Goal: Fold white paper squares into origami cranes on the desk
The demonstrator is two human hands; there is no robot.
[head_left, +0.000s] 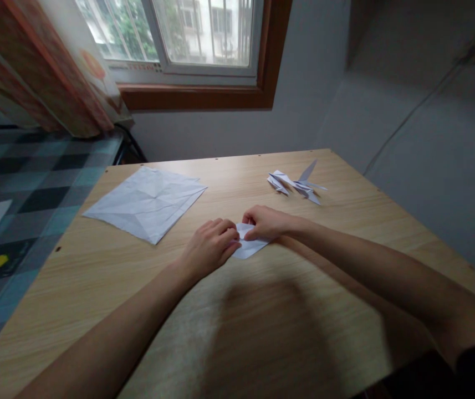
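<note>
A small folded piece of white paper (248, 246) lies on the wooden table (262, 327) between both hands. My left hand (210, 245) rests curled on its left side, fingers pressed onto the paper. My right hand (265, 221) is closed over its upper right part, fingertips pinching the paper's edge. Much of the paper is hidden beneath the fingers.
A stack of creased white square sheets (148, 202) lies at the table's left. Finished white folded paper figures (295, 184) sit at the far right. Behind are a window, a curtain and grey walls. A checked bedcover (25, 188) lies left of the table.
</note>
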